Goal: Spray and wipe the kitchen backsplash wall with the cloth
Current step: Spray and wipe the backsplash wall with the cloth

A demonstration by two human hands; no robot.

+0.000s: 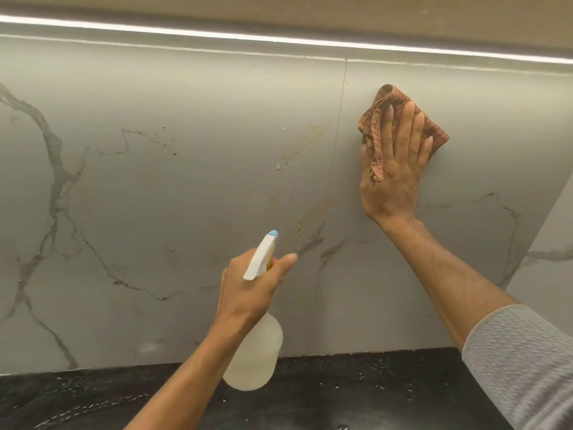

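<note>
Item one: my right hand [393, 169], fingers spread nearly flat, palm pressing a reddish-brown checked cloth [434, 131] against the backsplash wall [186, 181]; the cloth is folded into a rough pad, its upper corner poking out above my fingertips and a frayed hem trailing down over the back of the hand. It sits high on the right-hand tile, just right of the vertical joint [339, 144] between two tiles and a little below the lit strip [279, 38] under the cabinet. Item two: my left hand [251, 287], closed around the neck of a spray bottle [257, 358], thumb extended toward the wall; the white trigger head with its blue nozzle tip [273, 233] points up at the wall, near it but not touching, and the cloudy translucent body hangs below my wrist, in front of the counter edge. Item three: the wall itself, grey marble-look tile with dark veining (heaviest at far left), carrying brownish smears and a few droplets on the left tile beside the joint, between the nozzle and the cloth. Item four: black speckled countertop [387, 389] along the bottom, dotted with pale flecks. Item five: my right sleeve [521, 361], grey textured knit, pushed up to mid-forearm; the left forearm is bare as far as the view shows. A second wall surface [545, 259] meets the backsplash at the right corner.
</note>
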